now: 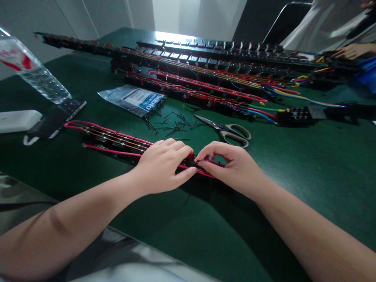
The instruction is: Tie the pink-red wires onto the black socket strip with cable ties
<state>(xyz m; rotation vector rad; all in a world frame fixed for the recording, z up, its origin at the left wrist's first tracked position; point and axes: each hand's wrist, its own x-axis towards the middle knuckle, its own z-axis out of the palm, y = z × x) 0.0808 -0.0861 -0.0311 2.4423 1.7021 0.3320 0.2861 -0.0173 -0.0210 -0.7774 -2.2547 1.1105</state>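
Note:
A long black power-rail assembly (117,141) lies slantwise on the green table, with copper-coloured bars and thick red wires (108,152) running along it. My left hand (164,164) is closed over its middle, thumb on the near side and fingers on the far side. Just to the right, my right hand (232,164) pinches thumb and forefinger together at the wires. A tiny dark bit shows between those fingertips, too small to name. Both hands hide part of the assembly. Beyond them lie scissors (232,133) and scattered thin black strips (179,123), like cable-tie offcuts.
Several similar wired assemblies (188,84) lie across the back of the table (331,156). A plastic bag (132,100) is in front of them. At left are a water bottle (38,74), a black phone-like slab (55,119) and a white case (19,120). Another person's hand (352,51) is at far right.

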